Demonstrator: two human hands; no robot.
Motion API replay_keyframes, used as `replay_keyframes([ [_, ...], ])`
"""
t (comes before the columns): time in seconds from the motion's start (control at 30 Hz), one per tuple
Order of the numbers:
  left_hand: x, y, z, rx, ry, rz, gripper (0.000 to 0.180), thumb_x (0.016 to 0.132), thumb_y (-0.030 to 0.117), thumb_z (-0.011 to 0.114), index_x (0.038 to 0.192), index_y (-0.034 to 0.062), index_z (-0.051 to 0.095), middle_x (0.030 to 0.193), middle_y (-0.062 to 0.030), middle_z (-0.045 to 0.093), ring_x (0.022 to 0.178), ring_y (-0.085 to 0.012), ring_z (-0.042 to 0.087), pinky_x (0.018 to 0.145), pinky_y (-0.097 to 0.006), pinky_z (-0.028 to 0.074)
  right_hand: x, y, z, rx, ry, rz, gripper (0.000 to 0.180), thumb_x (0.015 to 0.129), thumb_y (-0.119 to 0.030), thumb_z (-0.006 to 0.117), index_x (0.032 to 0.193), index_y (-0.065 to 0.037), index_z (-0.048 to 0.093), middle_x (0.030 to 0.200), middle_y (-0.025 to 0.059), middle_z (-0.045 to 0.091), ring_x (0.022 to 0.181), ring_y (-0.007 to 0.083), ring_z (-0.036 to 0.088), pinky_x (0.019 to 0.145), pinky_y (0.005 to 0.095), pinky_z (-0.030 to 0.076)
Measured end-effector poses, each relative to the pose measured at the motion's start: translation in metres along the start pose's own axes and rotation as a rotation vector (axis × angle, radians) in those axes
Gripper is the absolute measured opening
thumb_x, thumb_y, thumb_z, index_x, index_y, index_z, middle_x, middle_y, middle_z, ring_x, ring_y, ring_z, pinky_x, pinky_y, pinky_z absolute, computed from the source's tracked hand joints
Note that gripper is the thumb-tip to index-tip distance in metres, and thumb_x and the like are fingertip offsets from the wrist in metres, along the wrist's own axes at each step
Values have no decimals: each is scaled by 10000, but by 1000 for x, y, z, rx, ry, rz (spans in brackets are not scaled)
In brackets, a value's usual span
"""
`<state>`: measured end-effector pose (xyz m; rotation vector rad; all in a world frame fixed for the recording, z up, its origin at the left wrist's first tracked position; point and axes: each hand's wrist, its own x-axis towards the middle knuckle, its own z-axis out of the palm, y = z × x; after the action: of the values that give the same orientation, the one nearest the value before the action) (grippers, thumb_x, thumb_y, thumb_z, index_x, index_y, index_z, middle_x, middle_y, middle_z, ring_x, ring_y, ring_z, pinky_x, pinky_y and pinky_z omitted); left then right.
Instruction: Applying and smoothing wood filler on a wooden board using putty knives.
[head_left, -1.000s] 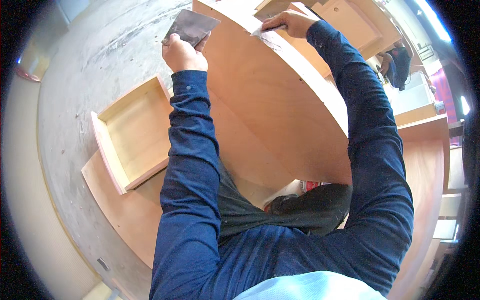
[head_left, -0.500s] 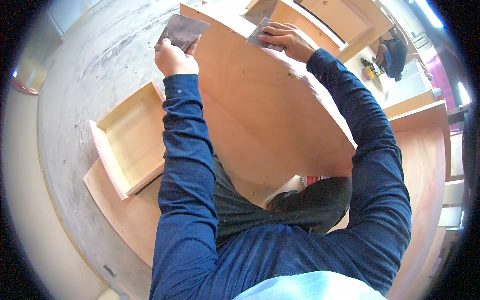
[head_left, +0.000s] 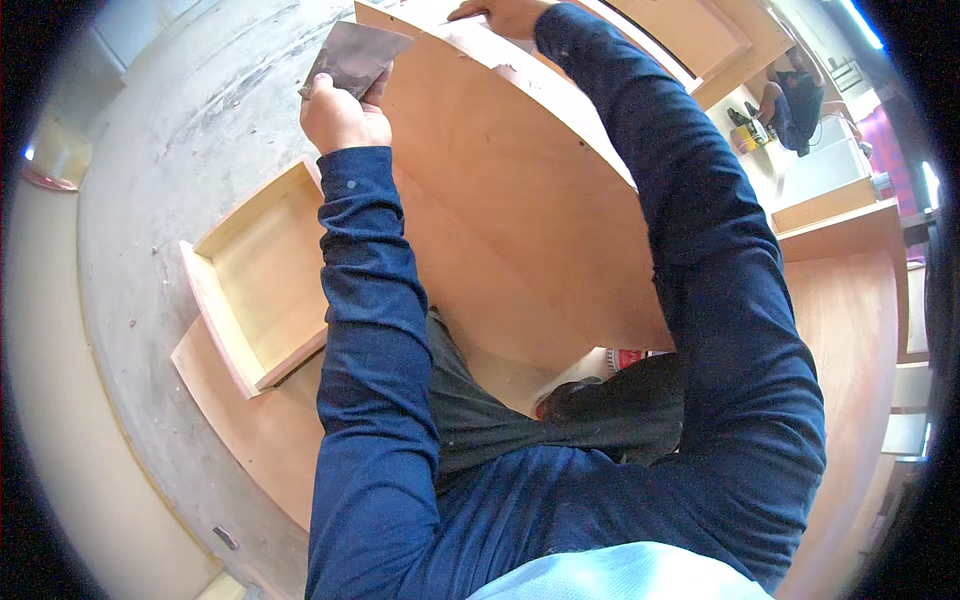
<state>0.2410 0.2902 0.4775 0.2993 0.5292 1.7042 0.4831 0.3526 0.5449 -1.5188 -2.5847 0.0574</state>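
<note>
My left hand (head_left: 345, 118) is closed round a flat grey metal scraper (head_left: 356, 57), its broad blade tilted upward with brownish smears on it. It is held just left of a large wooden panel's (head_left: 500, 200) far corner. My right hand (head_left: 510, 16) reaches over the panel's pale far-right edge (head_left: 560, 85) and is partly cut off by the top of the view. Its fingers are bent; the smaller scraper seen in it half a second ago lies out of sight now. Small dark spots dot the panel near that edge.
An open wooden drawer (head_left: 262, 265) rests at left on another board (head_left: 235, 415). Wooden cabinet pieces (head_left: 690, 40) stand at the upper right. Beyond them, another person (head_left: 795, 105) crouches by a yellow container (head_left: 742, 139). A red-and-white can (head_left: 625, 358) shows beside my leg.
My right hand has moved up and left along the panel's edge, partly out of view, and its scraper no longer shows. The left hand has shifted slightly left with its scraper.
</note>
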Motion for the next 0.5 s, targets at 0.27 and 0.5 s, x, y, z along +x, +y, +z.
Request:
replay_keyframes([
  [0.27, 2, -5, 8, -39, -9, -10, 361, 1000, 136, 342, 1267, -100, 401, 1223, -255, 520, 1063, -396, 599, 869, -507, 580, -13, 18, 8, -118, -38, 18, 507, 727, 56, 464, 1147, -105, 697, 1188, 158, 656, 1125, 299, 607, 992, 378, 450],
  [0.5, 5, -12, 12, -19, -15, -28, 349, 973, 122, 354, 1242, -91, 419, 1193, -247, 543, 1022, -392, 621, 829, -519, 592, -98, -18, -28, -60, -213, 84, 437, 795, 61, 499, 1151, -106, 690, 1178, 150, 662, 1073, 298, 629, 955, 363, 469],
])
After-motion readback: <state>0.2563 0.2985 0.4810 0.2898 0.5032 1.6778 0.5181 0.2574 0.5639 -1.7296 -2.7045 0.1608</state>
